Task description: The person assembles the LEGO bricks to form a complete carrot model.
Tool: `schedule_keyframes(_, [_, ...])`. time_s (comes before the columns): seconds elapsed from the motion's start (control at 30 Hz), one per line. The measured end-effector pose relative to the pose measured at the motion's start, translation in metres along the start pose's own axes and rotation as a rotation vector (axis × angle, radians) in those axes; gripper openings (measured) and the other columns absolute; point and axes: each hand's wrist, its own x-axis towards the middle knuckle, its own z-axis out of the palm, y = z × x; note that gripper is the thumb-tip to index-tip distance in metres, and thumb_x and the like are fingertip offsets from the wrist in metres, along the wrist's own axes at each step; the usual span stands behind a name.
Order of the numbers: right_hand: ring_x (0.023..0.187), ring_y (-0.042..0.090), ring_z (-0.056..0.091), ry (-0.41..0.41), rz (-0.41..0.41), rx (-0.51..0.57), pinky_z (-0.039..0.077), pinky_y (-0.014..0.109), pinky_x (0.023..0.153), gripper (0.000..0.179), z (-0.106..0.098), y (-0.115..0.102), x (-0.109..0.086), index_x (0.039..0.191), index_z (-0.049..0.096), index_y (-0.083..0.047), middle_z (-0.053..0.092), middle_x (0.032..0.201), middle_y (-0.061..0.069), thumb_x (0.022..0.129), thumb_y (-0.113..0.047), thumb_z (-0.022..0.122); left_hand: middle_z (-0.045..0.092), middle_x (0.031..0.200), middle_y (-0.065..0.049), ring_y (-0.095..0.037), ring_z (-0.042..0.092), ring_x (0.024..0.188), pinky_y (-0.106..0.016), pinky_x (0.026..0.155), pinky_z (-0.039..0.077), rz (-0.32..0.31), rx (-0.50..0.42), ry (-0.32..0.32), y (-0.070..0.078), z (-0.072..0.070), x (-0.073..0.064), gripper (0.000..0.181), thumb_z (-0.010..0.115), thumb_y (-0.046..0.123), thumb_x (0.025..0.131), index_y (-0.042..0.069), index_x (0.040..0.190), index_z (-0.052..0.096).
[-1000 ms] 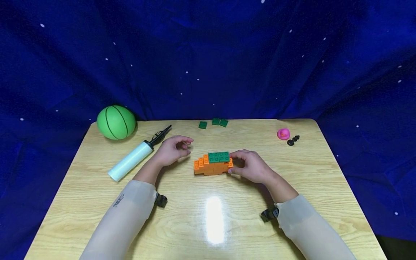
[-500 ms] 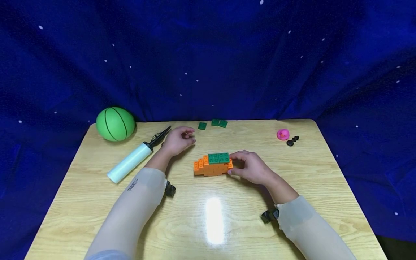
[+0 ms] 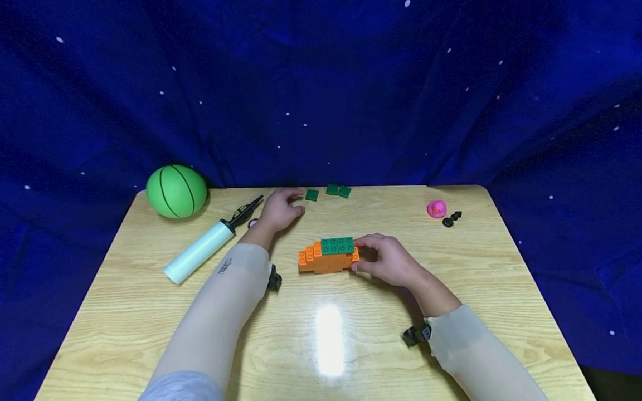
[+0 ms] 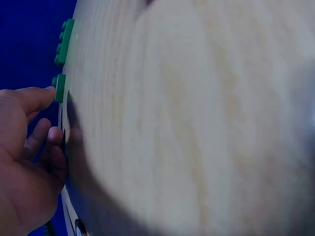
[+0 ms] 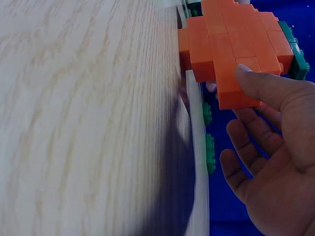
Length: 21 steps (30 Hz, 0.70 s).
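Note:
On the table, a stepped model of orange toy building bricks carries a top layer of green bricks. My right hand pinches the model's right end between thumb and fingers; the right wrist view shows the thumb on an orange face. At the far edge lies a loose green brick, studs up. My left hand is just left of it with fingers loosely bent and nothing held. In the left wrist view, one fingertip comes right up to that green brick.
Two more green bricks lie to the right along the far edge. A green ball and a hand pump are at the left. A pink rubber duck and small black pieces lie at the right, before a blue curtain.
My left hand has moved forward and a little right, from beside the orange model to the loose green brick at the far edge. My right hand keeps its grip on the model.

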Motion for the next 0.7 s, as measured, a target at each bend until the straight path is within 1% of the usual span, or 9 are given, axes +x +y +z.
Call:
schedule_keyframes(0.17, [0.121, 0.030, 0.063, 0.002, -0.002, 0.003, 0.051, 0.050, 0.102, 0.047, 0.000, 0.001, 0.000, 0.129, 0.071, -0.004, 0.069, 0.126, 0.009, 0.087, -0.019, 0.086, 0.059, 0.127, -0.014, -0.031, 0.055, 0.118, -0.046, 0.106, 0.043, -0.001, 0.081, -0.015, 0.006, 0.002, 0.008, 0.046, 0.071, 0.022, 0.099, 0.013, 0.143, 0.063])
schedule_keyframes(0.3, [0.120, 0.028, 0.063, 0.006, -0.006, -0.002, 0.050, 0.049, 0.104, 0.046, -0.001, 0.002, 0.000, 0.129, 0.071, -0.005, 0.070, 0.125, 0.008, 0.087, -0.018, 0.087, 0.059, 0.132, -0.016, -0.033, 0.053, 0.123, -0.046, 0.109, 0.042, -0.001, 0.131, -0.033, 0.013, 0.004, 0.014, 0.048, 0.070, 0.024, 0.099, 0.013, 0.144, 0.061])
schedule_keyframes(0.47, [0.119, 0.028, 0.064, 0.014, -0.024, 0.001, 0.050, 0.049, 0.103, 0.046, -0.002, 0.001, -0.001, 0.128, 0.071, -0.005, 0.071, 0.124, 0.007, 0.086, -0.018, 0.087, 0.059, 0.136, -0.016, -0.036, 0.048, 0.133, -0.046, 0.115, 0.034, -0.001, 0.183, -0.038, 0.019, 0.007, 0.022, 0.049, 0.070, 0.025, 0.099, 0.013, 0.146, 0.060])
schedule_keyframes(0.6, [0.119, 0.027, 0.064, 0.005, -0.024, -0.004, 0.050, 0.048, 0.104, 0.047, -0.002, 0.000, -0.001, 0.128, 0.071, -0.005, 0.071, 0.124, 0.008, 0.086, -0.019, 0.087, 0.052, 0.144, -0.018, -0.040, 0.041, 0.137, -0.052, 0.114, 0.033, -0.037, 0.201, -0.069, 0.021, 0.009, 0.025, 0.051, 0.067, 0.026, 0.101, 0.018, 0.151, 0.056])
schedule_keyframes(0.7, [0.120, 0.028, 0.064, 0.001, -0.022, -0.009, 0.049, 0.049, 0.105, 0.047, -0.003, 0.000, -0.001, 0.129, 0.070, -0.005, 0.071, 0.126, 0.008, 0.087, -0.019, 0.086, 0.046, 0.149, -0.019, -0.043, 0.036, 0.140, -0.057, 0.112, 0.033, -0.062, 0.226, -0.111, 0.021, 0.011, 0.027, 0.052, 0.063, 0.028, 0.103, 0.022, 0.154, 0.052])
